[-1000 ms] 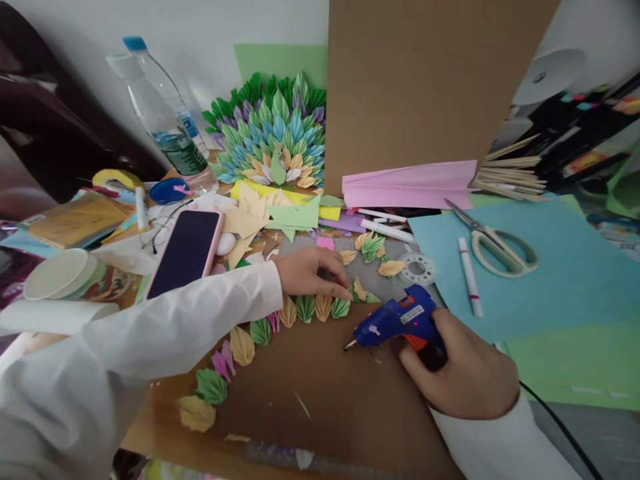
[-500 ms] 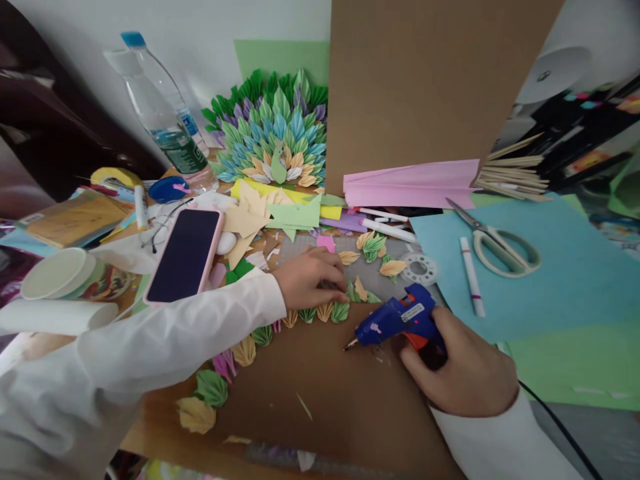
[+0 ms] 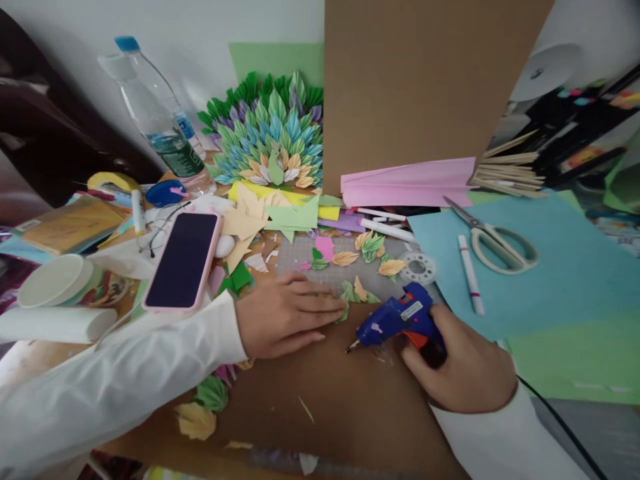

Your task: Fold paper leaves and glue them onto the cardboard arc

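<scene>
My right hand (image 3: 467, 363) is wrapped round a blue hot glue gun (image 3: 395, 319) with an orange trigger. Its metal tip points down-left, close over a brown cardboard sheet (image 3: 320, 393). Flat across the sheet's far edge lies my left hand (image 3: 287, 317), fingers stretched to the right and covering most of the leaf row there. By its fingertips a green pleated paper leaf (image 3: 344, 308) shows. Lower left, a green leaf (image 3: 213, 393) and a cream leaf (image 3: 197, 421) stick out past the sheet's edge.
Behind are loose leaves (image 3: 370, 247), paper scraps (image 3: 245, 213) and a paper peacock (image 3: 276, 167). A phone (image 3: 183, 263), bottles (image 3: 175, 153) and a cup (image 3: 55, 283) are left. Scissors (image 3: 505, 247) and a marker (image 3: 471, 275) lie on blue paper (image 3: 565, 287). The gun's cord (image 3: 560, 417) trails right.
My left hand has come nearer and left, flattening from bent fingers over the leaf row. A pink piece and small leaves behind it are now uncovered. The glue gun has hardly moved.
</scene>
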The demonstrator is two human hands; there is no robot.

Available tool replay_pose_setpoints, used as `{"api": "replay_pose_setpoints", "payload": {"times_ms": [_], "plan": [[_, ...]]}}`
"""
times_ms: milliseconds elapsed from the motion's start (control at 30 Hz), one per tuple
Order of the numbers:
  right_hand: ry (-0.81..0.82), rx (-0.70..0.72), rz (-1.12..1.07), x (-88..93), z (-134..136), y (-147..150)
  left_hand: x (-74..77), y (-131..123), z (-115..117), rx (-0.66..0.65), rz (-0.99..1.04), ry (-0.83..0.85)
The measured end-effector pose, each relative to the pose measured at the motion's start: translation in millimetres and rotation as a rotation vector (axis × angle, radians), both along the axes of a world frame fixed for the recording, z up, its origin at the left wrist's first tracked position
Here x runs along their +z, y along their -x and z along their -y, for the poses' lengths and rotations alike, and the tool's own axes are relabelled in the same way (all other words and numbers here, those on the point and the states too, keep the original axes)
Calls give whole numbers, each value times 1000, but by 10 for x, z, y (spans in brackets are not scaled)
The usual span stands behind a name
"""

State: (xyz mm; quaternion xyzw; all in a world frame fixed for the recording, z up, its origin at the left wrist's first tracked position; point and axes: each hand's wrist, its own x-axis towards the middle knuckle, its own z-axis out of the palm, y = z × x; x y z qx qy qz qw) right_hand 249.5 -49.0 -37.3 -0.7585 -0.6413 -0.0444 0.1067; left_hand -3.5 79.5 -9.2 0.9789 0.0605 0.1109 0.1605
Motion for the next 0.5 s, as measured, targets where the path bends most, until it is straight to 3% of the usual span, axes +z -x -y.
{"api": "replay_pose_setpoints", "payload": {"times_ms": [333,500], "plan": [[-4,9,-20,-20,-5,-4,-41,-13,156,113,-46,-99],[-44,-27,-19,6,6,-5,35,-44,74,115,-22,80]]}}
